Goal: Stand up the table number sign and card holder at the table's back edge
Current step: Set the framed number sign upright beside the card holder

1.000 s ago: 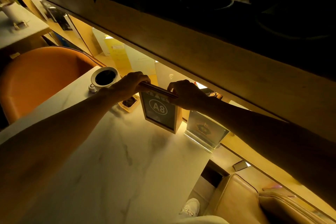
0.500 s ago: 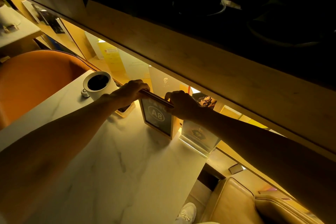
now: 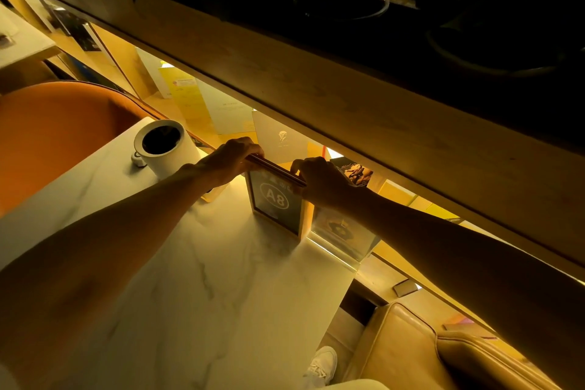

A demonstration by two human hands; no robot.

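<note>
The table number sign [image 3: 274, 203], a wooden frame marked "A8", stands upright near the back edge of the white marble table [image 3: 196, 288]. My left hand [image 3: 228, 159] grips the left end of its top edge and my right hand [image 3: 319, 179] grips the right end. Just to its right a clear acrylic card holder [image 3: 343, 236] with a dark printed card stands upright at the table's back right corner, partly behind my right forearm.
A white cup [image 3: 164, 144] stands at the table's back left. A small wooden tray [image 3: 211, 195] is mostly hidden under my left wrist. Behind runs a lit shelf with leaning cards [image 3: 278, 138]. An orange chair [image 3: 53, 136] is left, a tan seat [image 3: 411, 348] right.
Both hands still hold the sign's top edge. The sign now stands a little nearer the back edge, and the view has shifted slightly.
</note>
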